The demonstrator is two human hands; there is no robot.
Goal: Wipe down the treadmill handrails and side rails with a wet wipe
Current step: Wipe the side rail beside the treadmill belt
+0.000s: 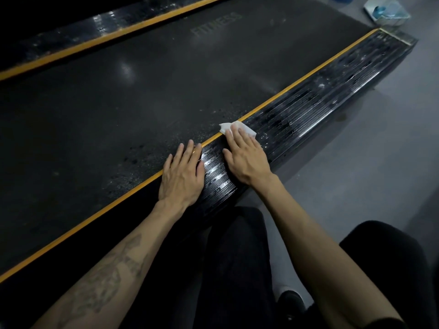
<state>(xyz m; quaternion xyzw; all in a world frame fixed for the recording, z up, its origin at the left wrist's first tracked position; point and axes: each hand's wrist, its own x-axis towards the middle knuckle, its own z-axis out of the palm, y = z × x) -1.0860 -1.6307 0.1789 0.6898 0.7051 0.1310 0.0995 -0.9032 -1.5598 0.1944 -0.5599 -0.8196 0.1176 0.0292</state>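
The near side rail (316, 98) of the treadmill is black and ribbed, edged with a yellow strip, and runs from lower left to upper right. It looks wet and glossy. My right hand (244, 157) lies flat on the rail and presses a white wet wipe (247, 129) under its straight fingers; part of the wipe sticks out past the fingertips. My left hand (183, 176) rests flat beside it, across the yellow strip and the edge of the dark belt (123, 96). The far side rail (78, 36) shows at the upper left.
A pack of wipes (386, 10) lies on the grey floor (361, 167) beyond the rail's far end. My knees in dark trousers and a shoe (289, 302) are below, close against the rail. Droplets speckle the belt near my hands.
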